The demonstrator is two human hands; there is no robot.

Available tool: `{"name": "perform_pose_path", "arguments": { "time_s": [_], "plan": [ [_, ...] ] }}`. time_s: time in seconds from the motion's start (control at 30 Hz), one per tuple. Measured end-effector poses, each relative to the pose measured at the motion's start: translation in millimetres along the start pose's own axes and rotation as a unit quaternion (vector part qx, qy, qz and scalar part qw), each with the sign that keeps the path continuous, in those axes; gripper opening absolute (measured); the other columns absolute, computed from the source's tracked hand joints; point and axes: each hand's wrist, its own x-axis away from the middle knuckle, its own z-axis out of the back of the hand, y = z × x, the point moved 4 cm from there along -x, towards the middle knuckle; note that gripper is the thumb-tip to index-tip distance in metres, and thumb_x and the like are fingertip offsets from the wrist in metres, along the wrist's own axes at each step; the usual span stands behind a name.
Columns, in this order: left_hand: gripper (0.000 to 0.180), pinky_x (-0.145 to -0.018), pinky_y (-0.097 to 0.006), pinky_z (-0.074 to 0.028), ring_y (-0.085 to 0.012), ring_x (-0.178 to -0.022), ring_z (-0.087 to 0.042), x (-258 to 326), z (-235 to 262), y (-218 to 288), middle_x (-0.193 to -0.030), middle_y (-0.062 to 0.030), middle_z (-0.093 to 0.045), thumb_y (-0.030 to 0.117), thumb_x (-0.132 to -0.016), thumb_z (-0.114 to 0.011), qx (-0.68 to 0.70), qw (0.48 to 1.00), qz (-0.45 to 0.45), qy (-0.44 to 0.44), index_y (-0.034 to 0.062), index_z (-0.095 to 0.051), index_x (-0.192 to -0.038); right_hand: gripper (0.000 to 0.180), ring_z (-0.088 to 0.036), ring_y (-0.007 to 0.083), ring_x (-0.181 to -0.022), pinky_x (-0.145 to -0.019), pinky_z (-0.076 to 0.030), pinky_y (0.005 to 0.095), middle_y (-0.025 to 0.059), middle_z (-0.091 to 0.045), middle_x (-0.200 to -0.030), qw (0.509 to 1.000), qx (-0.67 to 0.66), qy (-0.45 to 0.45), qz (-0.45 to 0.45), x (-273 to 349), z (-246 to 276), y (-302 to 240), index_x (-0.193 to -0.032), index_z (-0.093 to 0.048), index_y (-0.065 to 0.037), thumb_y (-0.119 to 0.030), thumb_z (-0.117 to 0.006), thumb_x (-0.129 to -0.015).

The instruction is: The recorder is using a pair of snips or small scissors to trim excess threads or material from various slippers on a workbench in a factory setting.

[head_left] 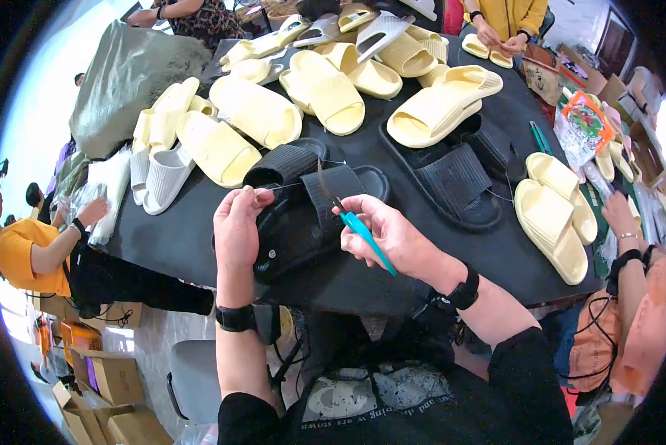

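Scissors, turquoise-handled (368, 239), grasped by right fingers (374, 215), should spare black ribbed slippers (346, 189) underneath; left fingers (244, 208) pinch thin pale thread (284, 185).

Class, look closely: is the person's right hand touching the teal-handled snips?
Touching. The head view shows the right hand closed around the teal-handled snips, with the teal handle sticking out below the grip.

The right hand (391, 231) partly hides the slim teal-handled scissors (372, 244), and whether their blades meet cannot be told. The left hand (238, 225) covers one end of a thin pale thread (285, 185); a round white mark (272, 254) on the black slip-on slipper (292, 239) is too small to make out. The top edge crops the person in the yellow top (522, 13).
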Motion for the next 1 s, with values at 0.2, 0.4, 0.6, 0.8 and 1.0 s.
{"name": "perform_pose_path", "arguments": {
  "time_s": [0.2,0.4,0.6,0.8,1.0],
  "plan": [
    [0.016,-0.083,-0.035,-0.048,-0.0214,-0.082,-0.063,-3,3,1,-0.085,-0.0137,-0.066,0.012,-0.09,-0.055,0.06,0.998,0.022,-0.016,-0.0005,-0.061,-0.082,0.047,-0.056,0.0101,-0.074,-0.064,-0.048,0.0223,0.0058,-0.058,-0.087,0.993,-0.089,-0.049,-0.062,5,-17,-5,-0.126,-0.039,-0.002,-0.018,-0.06,-0.086],
    [0.016,-0.083,-0.036,-0.047,-0.022,-0.082,-0.063,-3,5,-1,-0.084,-0.0138,-0.066,0.012,-0.089,-0.056,0.074,0.997,0.026,-0.014,0.0001,-0.061,-0.08,0.045,-0.056,0.0141,-0.087,-0.071,-0.05,0.0278,0.008,-0.056,-0.097,0.984,-0.105,-0.079,-0.118,5,-38,-2,-0.124,-0.04,-0.004,-0.019,-0.061,-0.087],
    [0.015,-0.083,-0.037,-0.047,-0.0228,-0.082,-0.063,-3,7,-6,-0.084,-0.0139,-0.066,0.012,-0.089,-0.056,0.083,0.996,0.021,-0.013,0.0006,-0.061,-0.08,0.039,-0.06,0.0168,-0.08,-0.065,-0.053,0.0323,0.0092,-0.059,-0.092,0.969,-0.133,-0.067,-0.199,-6,-39,13,-0.119,-0.044,-0.004,-0.019,-0.06,-0.087],
    [0.014,-0.084,-0.037,-0.046,-0.0225,-0.082,-0.063,1,5,-3,-0.085,-0.0142,-0.066,0.011,-0.088,-0.057,0.074,0.997,0.017,-0.013,0.001,-0.061,-0.08,0.032,-0.062,0.0177,-0.075,-0.055,-0.053,0.0314,0.0104,-0.061,-0.086,0.97,-0.161,-0.056,-0.172,-18,-36,15,-0.113,-0.047,-0.004,-0.02,-0.059,-0.088],
    [0.013,-0.084,-0.036,-0.046,-0.0217,-0.082,-0.063,0,6,-4,-0.086,-0.0143,-0.067,0.01,-0.088,-0.056,0.065,0.997,0.004,-0.031,-0.0001,-0.062,-0.083,0.027,-0.061,0.0153,-0.067,-0.048,-0.05,0.0253,0.0096,-0.061,-0.081,0.973,-0.182,-0.047,-0.136,-22,-38,19,-0.11,-0.049,-0.003,-0.017,-0.058,-0.089]
  ]
}}
